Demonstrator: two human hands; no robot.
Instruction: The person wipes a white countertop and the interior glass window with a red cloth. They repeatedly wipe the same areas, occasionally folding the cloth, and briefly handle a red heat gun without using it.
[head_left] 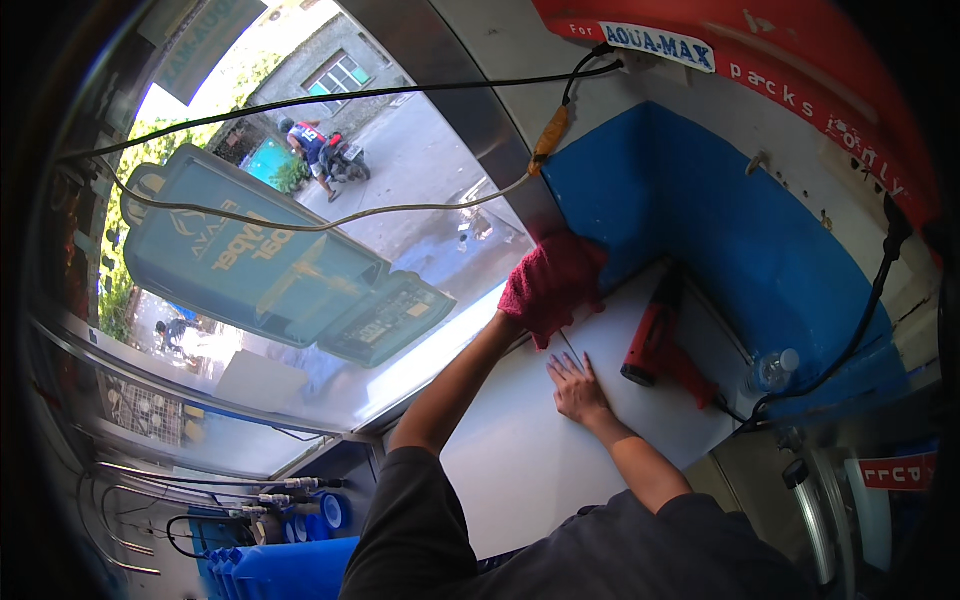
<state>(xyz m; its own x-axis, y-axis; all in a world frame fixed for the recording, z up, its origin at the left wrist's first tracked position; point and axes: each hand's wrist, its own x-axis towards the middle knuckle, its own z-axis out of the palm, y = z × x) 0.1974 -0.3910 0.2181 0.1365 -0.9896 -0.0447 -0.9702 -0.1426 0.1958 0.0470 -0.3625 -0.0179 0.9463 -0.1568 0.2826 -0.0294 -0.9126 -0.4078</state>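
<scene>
A dark red cloth (552,284) covers most of my left hand (510,322) and is bunched around it. That hand presses it against the corner where the metal window frame meets the blue wall panel, at the far edge of the white counter (510,440); its fingers are hidden. Flat on the counter, a little nearer to me, lies my right hand (579,390), fingers spread and holding nothing. To the right of it rests a red and black heat gun (660,342) with a cord. Close to the blue panel is a small clear plastic bottle (773,370).
Left of the counter is a large window (430,170) with a blue-grey sticker (260,260). Cables hang across it, one with a yellow connector (549,140). A red machine part (800,70) overhangs at upper right. Blue containers (285,568) stand at lower left.
</scene>
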